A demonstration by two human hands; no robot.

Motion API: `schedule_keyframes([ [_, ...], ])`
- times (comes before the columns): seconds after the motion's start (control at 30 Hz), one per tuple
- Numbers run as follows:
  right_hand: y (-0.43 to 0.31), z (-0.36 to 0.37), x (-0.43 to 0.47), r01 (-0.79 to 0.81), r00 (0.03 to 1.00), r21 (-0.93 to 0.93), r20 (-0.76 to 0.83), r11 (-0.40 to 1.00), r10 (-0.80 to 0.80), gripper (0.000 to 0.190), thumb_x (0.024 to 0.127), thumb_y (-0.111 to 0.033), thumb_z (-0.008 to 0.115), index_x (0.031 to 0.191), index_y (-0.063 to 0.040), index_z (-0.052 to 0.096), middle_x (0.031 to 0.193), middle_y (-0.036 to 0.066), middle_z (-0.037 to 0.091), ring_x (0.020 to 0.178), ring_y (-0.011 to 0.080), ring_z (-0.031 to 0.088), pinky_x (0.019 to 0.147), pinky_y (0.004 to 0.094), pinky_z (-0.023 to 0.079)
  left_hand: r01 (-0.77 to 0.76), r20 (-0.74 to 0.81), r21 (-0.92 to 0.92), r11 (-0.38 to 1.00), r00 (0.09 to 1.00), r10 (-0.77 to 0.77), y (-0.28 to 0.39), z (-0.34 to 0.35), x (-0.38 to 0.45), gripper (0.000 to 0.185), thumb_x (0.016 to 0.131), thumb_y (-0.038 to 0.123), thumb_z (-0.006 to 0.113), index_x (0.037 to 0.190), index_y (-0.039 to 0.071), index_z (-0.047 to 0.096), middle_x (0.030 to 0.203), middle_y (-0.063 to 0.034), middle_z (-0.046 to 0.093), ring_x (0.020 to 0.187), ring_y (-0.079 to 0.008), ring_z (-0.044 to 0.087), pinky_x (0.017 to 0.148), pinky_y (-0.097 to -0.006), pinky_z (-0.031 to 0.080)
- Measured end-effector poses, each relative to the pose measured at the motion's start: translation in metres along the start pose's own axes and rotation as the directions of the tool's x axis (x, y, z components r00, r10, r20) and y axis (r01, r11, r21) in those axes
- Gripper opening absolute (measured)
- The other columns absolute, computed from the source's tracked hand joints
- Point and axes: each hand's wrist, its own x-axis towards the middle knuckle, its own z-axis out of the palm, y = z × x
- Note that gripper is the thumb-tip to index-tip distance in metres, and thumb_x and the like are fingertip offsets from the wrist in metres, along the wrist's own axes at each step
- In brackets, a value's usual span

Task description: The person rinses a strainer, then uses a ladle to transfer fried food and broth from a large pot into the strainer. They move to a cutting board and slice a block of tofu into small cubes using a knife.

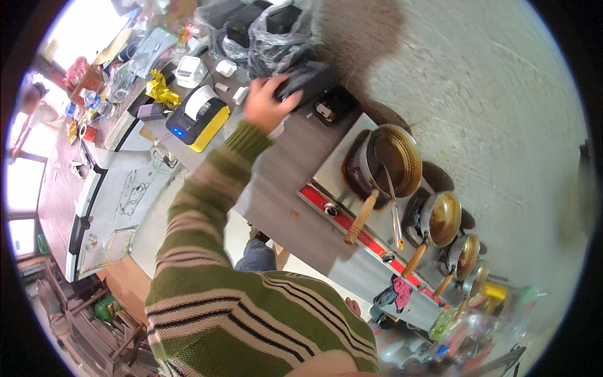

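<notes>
My left hand (267, 104), in a striped knitted sleeve, reaches over the grey counter. Its thumb and fingers are on a blurred black object (313, 80), possibly a plastic container, beside clear plastic bags (271, 42) that hold black items. A black tray-like object (335, 104) with something pale in it lies just right of it. Nearer my forearm stands a yellow and black label printer (203, 120) with blue lights and white paper coming out. Only some fingers of my right hand (353, 306) show beside my body, low in the picture; what they hold, if anything, is hidden.
A red-fronted stove (314, 194) carries several wooden-handled pans; the largest pan (398, 160) holds brown liquid and a metal ladle (395, 207). Crumpled gold foil (161, 89), a white device (190, 71) and a water bottle (94, 100) are at the left. A cloth (402, 292) hangs at the stove's edge.
</notes>
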Motion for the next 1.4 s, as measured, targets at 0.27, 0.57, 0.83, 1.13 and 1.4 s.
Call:
schedule_keyframes([
  [0.27, 0.036, -0.016, -0.022, 0.023, 0.998, -0.099, 0.066, 0.995, -0.017, 0.038, 0.085, -0.036, 0.056, 0.07, -0.001, 0.054, 0.059, 0.006, 0.048, 0.057, 0.0142, 0.044, 0.053, 0.0328, 0.038, 0.783, 0.992, -0.015, 0.622, 0.091, -0.091, 0.015, -0.089, -0.278, 0.039, 0.086, 0.027, 0.052, 0.115, 0.001, 0.053, 0.11, -0.0121, 0.056, 0.098, -0.0207, 0.054, 0.086, -0.0338, 0.045],
  [0.57, 0.2, -0.197, -0.148, 0.053, 0.973, 0.239, -0.229, 0.97, 0.004, 0.022, 0.082, -0.024, 0.058, 0.087, -0.003, 0.06, 0.074, 0.007, 0.061, 0.064, 0.0137, 0.058, 0.058, 0.0298, 0.048, 0.654, 0.954, 0.133, 0.744, -0.288, 0.083, 0.082, 0.133, -0.546, 0.045, 0.086, 0.037, 0.053, 0.119, 0.006, 0.048, 0.111, -0.0115, 0.055, 0.099, -0.0242, 0.055, 0.075, -0.044, 0.051],
  [0.83, 0.273, -0.335, -0.207, 0.281, 0.933, 0.383, -0.324, 0.88, -0.157, 0.074, 0.077, -0.029, 0.071, 0.134, -0.012, 0.028, 0.126, 0.012, 0.039, 0.115, 0.0258, 0.041, 0.091, 0.0401, 0.042, 0.55, 0.752, 0.34, 0.763, -0.646, 0.131, 0.383, 0.165, -0.67, 0.045, 0.09, 0.034, 0.046, 0.121, 0.001, 0.048, 0.113, -0.0123, 0.054, 0.1, -0.0213, 0.053, 0.079, -0.0383, 0.05],
  [1.13, 0.382, -0.475, -0.186, 0.281, 0.751, 0.566, -0.632, 0.775, 0.189, 0.036, 0.082, -0.002, 0.052, 0.117, 0.0, 0.049, 0.075, 0.007, 0.061, 0.063, 0.0147, 0.055, 0.059, 0.0296, 0.047, 0.42, 0.413, 0.255, 0.871, -0.862, 0.295, 0.565, 0.307, -0.847, 0.07, 0.089, 0.051, 0.044, 0.135, 0.001, 0.026, 0.134, -0.0107, 0.036, 0.12, -0.0215, 0.038, 0.099, -0.036, 0.033],
  [1.4, 0.473, -0.603, -0.272, 0.278, 0.513, 0.61, -0.747, 0.742, 0.422, 0.017, 0.081, -0.008, 0.057, 0.095, 0.002, 0.059, 0.083, 0.007, 0.063, 0.076, 0.0128, 0.056, 0.069, 0.0287, 0.045, 0.036, 0.271, -0.592, 0.805, -0.932, 0.241, 0.719, 0.372, -1.07, 0.041, 0.082, 0.019, 0.053, 0.116, -0.004, 0.047, 0.1, -0.02, 0.059, 0.094, -0.0295, 0.057, 0.083, -0.0355, 0.044],
])
